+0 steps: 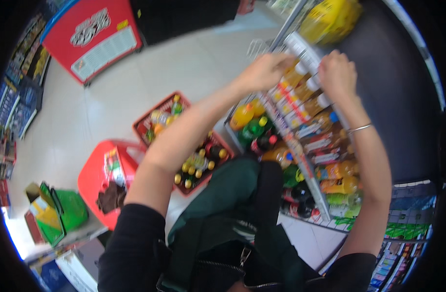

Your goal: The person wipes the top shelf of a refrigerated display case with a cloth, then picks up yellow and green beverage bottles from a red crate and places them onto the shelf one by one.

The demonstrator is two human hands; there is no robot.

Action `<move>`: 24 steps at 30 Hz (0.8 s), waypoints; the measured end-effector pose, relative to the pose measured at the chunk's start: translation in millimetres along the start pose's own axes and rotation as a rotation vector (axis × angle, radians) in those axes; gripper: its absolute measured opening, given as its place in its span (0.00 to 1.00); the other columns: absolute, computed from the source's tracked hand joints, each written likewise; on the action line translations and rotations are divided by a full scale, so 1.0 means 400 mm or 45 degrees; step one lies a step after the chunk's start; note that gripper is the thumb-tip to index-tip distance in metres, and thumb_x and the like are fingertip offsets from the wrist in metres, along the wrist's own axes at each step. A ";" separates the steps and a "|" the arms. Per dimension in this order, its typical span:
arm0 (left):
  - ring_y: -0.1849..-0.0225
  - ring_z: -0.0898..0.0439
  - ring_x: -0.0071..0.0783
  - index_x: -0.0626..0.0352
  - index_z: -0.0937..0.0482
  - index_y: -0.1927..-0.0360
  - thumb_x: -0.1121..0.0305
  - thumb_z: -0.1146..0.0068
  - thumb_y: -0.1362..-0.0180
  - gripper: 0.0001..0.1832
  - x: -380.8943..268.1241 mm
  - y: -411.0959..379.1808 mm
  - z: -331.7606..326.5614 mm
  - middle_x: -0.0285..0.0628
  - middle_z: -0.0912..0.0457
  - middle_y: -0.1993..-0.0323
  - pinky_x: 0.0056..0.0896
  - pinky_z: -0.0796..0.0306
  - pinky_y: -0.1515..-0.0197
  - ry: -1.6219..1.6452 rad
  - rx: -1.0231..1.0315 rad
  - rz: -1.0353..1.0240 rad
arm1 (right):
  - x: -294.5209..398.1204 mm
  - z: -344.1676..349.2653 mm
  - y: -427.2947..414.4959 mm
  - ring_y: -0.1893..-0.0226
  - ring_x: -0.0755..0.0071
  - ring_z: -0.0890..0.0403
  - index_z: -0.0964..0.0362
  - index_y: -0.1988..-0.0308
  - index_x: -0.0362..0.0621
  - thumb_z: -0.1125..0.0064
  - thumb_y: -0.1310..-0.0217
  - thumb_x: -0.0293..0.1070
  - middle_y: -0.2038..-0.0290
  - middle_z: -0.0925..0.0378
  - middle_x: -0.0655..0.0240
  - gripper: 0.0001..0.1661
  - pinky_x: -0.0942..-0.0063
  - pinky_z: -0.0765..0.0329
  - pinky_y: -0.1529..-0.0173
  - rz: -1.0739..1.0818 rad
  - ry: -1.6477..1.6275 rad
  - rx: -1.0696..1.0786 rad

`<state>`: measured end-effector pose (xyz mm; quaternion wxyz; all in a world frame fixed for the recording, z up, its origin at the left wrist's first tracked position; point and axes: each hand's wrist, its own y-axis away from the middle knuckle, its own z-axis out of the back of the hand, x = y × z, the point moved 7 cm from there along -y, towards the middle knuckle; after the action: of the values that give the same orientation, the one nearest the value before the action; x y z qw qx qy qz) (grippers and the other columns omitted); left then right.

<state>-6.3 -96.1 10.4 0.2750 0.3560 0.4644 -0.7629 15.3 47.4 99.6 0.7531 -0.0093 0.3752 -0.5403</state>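
Note:
Both my hands reach to the far end of a shelf of drink bottles. My left hand (268, 71) is at the shelf's front, its fingertips beside the bottles with white caps (305, 89). Curled over the back of the same row is my right hand (338, 75), with a metal bangle (360, 128) on the wrist. Blur and the angle hide whether either hand grips a bottle. A white price strip (296, 148) runs along the shelf edge. Cola and orange drink bottles (323, 142) stand nearer me, and a lower tier holds orange soda (242, 116) and green bottles (253, 130).
A red crate (138, 126) of bottles is on the floor beside the shelf, next to a red plastic stool (89, 171). A green bag (73, 210) sits at left. Farther off is a red freezer (98, 40). A yellow plastic bag (330, 20) rests on the dark surface (394, 95).

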 end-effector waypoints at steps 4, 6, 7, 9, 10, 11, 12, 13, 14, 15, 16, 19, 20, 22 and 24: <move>0.41 0.21 0.37 0.65 0.29 0.36 0.77 0.53 0.37 0.24 0.012 0.054 0.048 0.51 0.19 0.44 0.32 0.30 0.36 0.088 0.210 0.057 | 0.093 0.023 0.035 0.62 0.56 0.20 0.21 0.65 0.43 0.39 0.41 0.34 0.66 0.21 0.62 0.07 0.60 0.24 0.59 0.036 -0.768 -0.125; 0.41 0.21 0.33 0.66 0.29 0.36 0.75 0.52 0.35 0.23 0.031 0.113 0.074 0.48 0.19 0.44 0.31 0.31 0.36 0.148 0.271 0.158 | 0.187 -0.007 0.077 0.70 0.62 0.18 0.21 0.64 0.42 0.39 0.40 0.33 0.69 0.19 0.61 0.07 0.67 0.23 0.64 -0.016 -1.321 -0.047; 0.41 0.22 0.33 0.66 0.28 0.36 0.75 0.52 0.35 0.23 0.045 0.156 0.085 0.48 0.19 0.43 0.32 0.31 0.35 0.189 0.309 0.218 | 0.250 -0.037 0.096 0.72 0.69 0.18 0.21 0.63 0.41 0.38 0.39 0.32 0.71 0.18 0.62 0.06 0.72 0.24 0.66 -0.044 -1.551 0.056; 0.40 0.23 0.33 0.65 0.28 0.36 0.74 0.52 0.35 0.23 0.079 0.259 0.105 0.48 0.20 0.43 0.33 0.32 0.34 0.258 0.385 0.322 | 0.388 -0.084 0.156 0.72 0.74 0.19 0.21 0.63 0.41 0.39 0.40 0.29 0.71 0.17 0.62 0.05 0.74 0.24 0.65 -0.057 -1.862 0.144; 0.38 0.24 0.34 0.63 0.28 0.35 0.73 0.50 0.35 0.24 0.105 0.324 0.112 0.47 0.20 0.42 0.35 0.34 0.33 0.320 0.371 0.418 | 0.469 -0.122 0.183 0.72 0.75 0.20 0.20 0.63 0.41 0.38 0.40 0.29 0.71 0.17 0.63 0.05 0.75 0.24 0.65 -0.094 -1.988 0.284; 0.38 0.24 0.35 0.60 0.28 0.35 0.72 0.50 0.35 0.23 0.136 0.391 0.117 0.46 0.20 0.42 0.36 0.34 0.33 0.299 0.317 0.514 | 0.547 -0.154 0.216 0.72 0.77 0.20 0.20 0.63 0.41 0.38 0.39 0.29 0.71 0.17 0.64 0.05 0.75 0.23 0.64 -0.089 -2.066 0.407; 0.39 0.24 0.35 0.59 0.27 0.36 0.73 0.51 0.35 0.23 0.170 0.461 0.120 0.46 0.20 0.43 0.37 0.33 0.33 0.261 0.297 0.617 | 0.623 -0.172 0.259 0.71 0.77 0.19 0.19 0.63 0.41 0.38 0.38 0.29 0.71 0.16 0.66 0.06 0.75 0.23 0.64 -0.138 -2.234 0.418; 0.40 0.23 0.35 0.60 0.26 0.37 0.75 0.52 0.35 0.22 0.208 0.537 0.120 0.45 0.19 0.44 0.37 0.32 0.34 0.305 0.240 0.750 | 0.701 -0.203 0.298 0.71 0.77 0.19 0.19 0.62 0.40 0.38 0.38 0.29 0.70 0.16 0.67 0.06 0.75 0.22 0.63 -0.194 -2.328 0.551; 0.40 0.23 0.35 0.59 0.26 0.37 0.75 0.53 0.34 0.22 0.243 0.611 0.125 0.46 0.19 0.45 0.36 0.32 0.34 0.306 0.198 0.828 | 0.767 -0.228 0.340 0.70 0.76 0.18 0.19 0.60 0.41 0.38 0.38 0.29 0.69 0.15 0.68 0.07 0.74 0.21 0.62 -0.213 -2.355 0.663; 0.41 0.22 0.36 0.62 0.27 0.37 0.74 0.54 0.33 0.21 0.276 0.698 0.129 0.47 0.19 0.46 0.36 0.31 0.35 0.490 0.027 0.937 | 0.826 -0.252 0.377 0.68 0.76 0.17 0.19 0.60 0.40 0.37 0.39 0.29 0.68 0.15 0.67 0.08 0.74 0.21 0.60 -0.244 -2.350 0.734; 0.42 0.22 0.36 0.66 0.28 0.37 0.74 0.55 0.33 0.21 0.317 0.785 0.143 0.48 0.18 0.47 0.36 0.30 0.36 0.612 -0.180 1.080 | 0.879 -0.275 0.414 0.66 0.76 0.17 0.18 0.58 0.41 0.37 0.39 0.29 0.66 0.15 0.66 0.09 0.74 0.21 0.59 -0.259 -2.416 0.868; 0.49 0.19 0.39 0.69 0.25 0.44 0.75 0.56 0.34 0.17 0.417 1.055 0.185 0.51 0.18 0.50 0.37 0.27 0.42 0.446 -0.883 1.456 | 0.974 -0.336 0.527 0.64 0.74 0.16 0.19 0.54 0.36 0.38 0.39 0.26 0.62 0.15 0.64 0.13 0.74 0.21 0.59 -0.542 -2.579 1.190; 0.52 0.18 0.38 0.69 0.23 0.47 0.76 0.56 0.35 0.16 0.432 1.133 0.181 0.50 0.18 0.52 0.36 0.26 0.45 0.334 -1.001 1.564 | 0.996 -0.346 0.552 0.63 0.74 0.16 0.20 0.53 0.35 0.39 0.38 0.26 0.61 0.15 0.62 0.13 0.75 0.21 0.59 -0.603 -2.626 1.251; 0.56 0.19 0.42 0.67 0.23 0.50 0.73 0.47 0.40 0.15 0.449 1.216 0.168 0.52 0.18 0.56 0.39 0.26 0.50 -0.046 -1.030 1.592 | 1.026 -0.366 0.598 0.61 0.74 0.16 0.21 0.51 0.35 0.42 0.36 0.25 0.57 0.16 0.60 0.14 0.77 0.21 0.59 -0.733 -2.640 1.435; 0.54 0.22 0.51 0.67 0.24 0.51 0.70 0.42 0.43 0.17 0.440 1.251 0.152 0.57 0.20 0.58 0.46 0.29 0.48 -0.498 -0.993 1.549 | 1.041 -0.376 0.625 0.61 0.73 0.16 0.22 0.49 0.35 0.44 0.35 0.25 0.56 0.16 0.61 0.15 0.78 0.22 0.59 -0.779 -2.616 1.547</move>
<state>247.0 -375.6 -367.5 0.8322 0.2845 0.3650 -0.3055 186.3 -131.5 -344.4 0.4230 -0.1656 -0.7212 -0.5230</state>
